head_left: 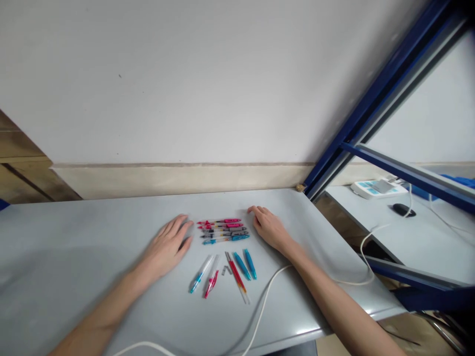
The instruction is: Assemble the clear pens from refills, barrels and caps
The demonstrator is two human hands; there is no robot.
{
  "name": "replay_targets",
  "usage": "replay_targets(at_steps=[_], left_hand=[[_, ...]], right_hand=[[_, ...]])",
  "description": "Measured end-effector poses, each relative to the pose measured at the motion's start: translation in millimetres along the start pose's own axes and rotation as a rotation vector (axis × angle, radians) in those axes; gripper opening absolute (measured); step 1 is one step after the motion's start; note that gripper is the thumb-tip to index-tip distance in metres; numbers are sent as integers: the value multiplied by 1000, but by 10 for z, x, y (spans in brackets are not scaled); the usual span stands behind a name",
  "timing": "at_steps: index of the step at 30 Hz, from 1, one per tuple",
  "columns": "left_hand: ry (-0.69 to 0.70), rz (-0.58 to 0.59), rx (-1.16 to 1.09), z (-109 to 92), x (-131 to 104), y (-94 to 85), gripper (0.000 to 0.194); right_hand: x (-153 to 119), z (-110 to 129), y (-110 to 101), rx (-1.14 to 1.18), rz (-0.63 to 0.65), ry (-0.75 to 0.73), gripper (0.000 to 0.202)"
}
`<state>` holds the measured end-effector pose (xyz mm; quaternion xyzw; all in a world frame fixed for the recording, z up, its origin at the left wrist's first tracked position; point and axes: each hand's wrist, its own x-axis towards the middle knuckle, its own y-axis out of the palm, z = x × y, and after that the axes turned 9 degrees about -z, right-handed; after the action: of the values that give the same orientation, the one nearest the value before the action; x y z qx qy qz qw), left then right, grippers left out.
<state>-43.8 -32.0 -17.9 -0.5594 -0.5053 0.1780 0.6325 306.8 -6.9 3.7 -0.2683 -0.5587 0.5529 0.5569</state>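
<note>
Left hand (167, 244) and right hand (270, 227), loosely open and empty, flank the row of pens (235, 229) at centre frame.
Lining up seems in hand; lifting the loose pen parts (242, 266), lower centre, would call for a fingertip pinch.

The premises appear to be a workroom, of workshop or office type; which of the two cannot be determined. A plain grey table (92, 232) stands against a bare, scuffed pale wall (208, 84) with a beige skirting band (185, 178). A blue metal frame (389, 74) rises along its right side. Beyond the frame, a second table (426, 252) carries a black computer mouse (403, 210) and a white device (371, 189) with blue markings. A white cable (264, 298) trails loose across the near worktop. Pens (230, 229) and pen parts are laid out there.
</note>
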Motion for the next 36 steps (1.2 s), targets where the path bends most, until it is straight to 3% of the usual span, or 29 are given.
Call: replay_targets(at_steps=[17, 24, 36], left_hand=[[0, -2, 3, -32, 17, -23, 43], [1, -14, -31, -33, 30, -16, 24], [-9, 11, -27, -93, 77, -75, 18]], right_hand=[[17, -34, -34, 48, -7, -28, 17], [19, -41, -28, 50, 0, -30, 18], [16, -73, -11, 53, 1, -28, 18]])
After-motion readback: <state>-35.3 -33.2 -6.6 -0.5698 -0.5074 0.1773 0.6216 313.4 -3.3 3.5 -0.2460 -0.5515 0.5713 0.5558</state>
